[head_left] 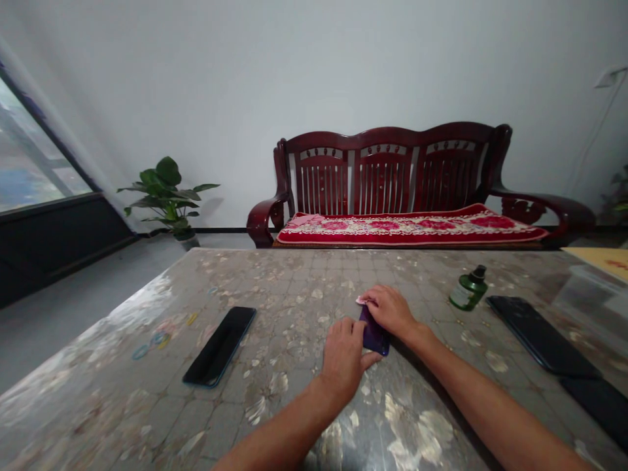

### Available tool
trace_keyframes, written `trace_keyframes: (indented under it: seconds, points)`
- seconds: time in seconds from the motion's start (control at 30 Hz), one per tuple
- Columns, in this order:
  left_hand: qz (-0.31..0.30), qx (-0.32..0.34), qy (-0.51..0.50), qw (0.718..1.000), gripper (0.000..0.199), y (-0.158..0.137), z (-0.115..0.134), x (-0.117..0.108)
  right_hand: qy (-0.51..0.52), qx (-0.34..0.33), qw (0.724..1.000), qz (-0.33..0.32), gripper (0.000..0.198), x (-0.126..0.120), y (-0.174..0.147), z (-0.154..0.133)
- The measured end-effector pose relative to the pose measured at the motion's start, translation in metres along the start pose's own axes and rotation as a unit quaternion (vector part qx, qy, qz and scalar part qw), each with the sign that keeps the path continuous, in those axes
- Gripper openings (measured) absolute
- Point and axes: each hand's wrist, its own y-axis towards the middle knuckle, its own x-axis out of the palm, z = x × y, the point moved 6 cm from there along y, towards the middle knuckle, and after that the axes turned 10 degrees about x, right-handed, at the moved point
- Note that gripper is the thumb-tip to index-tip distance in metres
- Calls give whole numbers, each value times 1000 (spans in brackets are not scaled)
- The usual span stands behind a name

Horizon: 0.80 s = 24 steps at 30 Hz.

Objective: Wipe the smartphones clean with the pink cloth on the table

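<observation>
A purple phone (375, 338) lies between my two hands over the middle of the table, its glossy face partly covered by them. My left hand (343, 350) grips its left side and near edge, thumb along the near end. At the phone's far end, my right hand (390, 311) presses down with its fingers bent over a small white wad (362, 300), perhaps tissue or cloth. Only a bit of the wad shows past the fingertips; the rest is hidden.
A black phone (220, 347) lies left, near several coloured rubber bands (159, 338). On the right are a green pump bottle (468, 289), another dark phone (542, 333), a black flat item (598, 405) and a clear plastic box (591, 304). A wooden bench (383, 140) stands behind the table.
</observation>
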Motion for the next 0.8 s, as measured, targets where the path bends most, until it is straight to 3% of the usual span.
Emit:
trace_keyframes:
  seconds: [0.17,0.4,0.67,0.8]
  points:
    - [-15,11,-30,999,45,0,2,1,19,-78,996,-38,22,-1,-12,-11]
    - [-11,11,-36,999,37,0,1,1,-28,29,999,26,23,-11,3,22]
    - [-17,9,-46,999,32,2,2,-1,20,-65,997,-33,25,-9,-21,4]
    - [-27,4,-42,999,33,3,1,0,-41,-20,999,3,23,-17,-11,18]
